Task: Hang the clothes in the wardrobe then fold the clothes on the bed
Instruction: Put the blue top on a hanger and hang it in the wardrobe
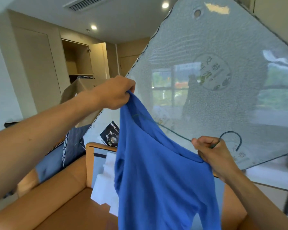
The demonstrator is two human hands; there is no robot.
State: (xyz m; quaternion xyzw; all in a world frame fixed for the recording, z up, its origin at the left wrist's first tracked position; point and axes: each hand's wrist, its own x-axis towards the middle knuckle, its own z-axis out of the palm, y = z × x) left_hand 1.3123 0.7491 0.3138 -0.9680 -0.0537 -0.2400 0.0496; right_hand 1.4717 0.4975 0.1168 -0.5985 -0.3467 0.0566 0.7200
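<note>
The shirt (156, 171) hung in the air between the hands. The left hand (115, 93), raised higher, pinched a bunched edge of it between thumb and fingers. The right hand (211, 151), lower and well apart from the left, was curled round the neck of a wire hanger (230, 132) and gripped the shirt's neckline too. The hook rose just above its knuckles. A wrapped mattress (223, 55) leaned behind both hands, and beyond the left hand stood a box (80, 90) and an open wardrobe (76, 58)
</note>
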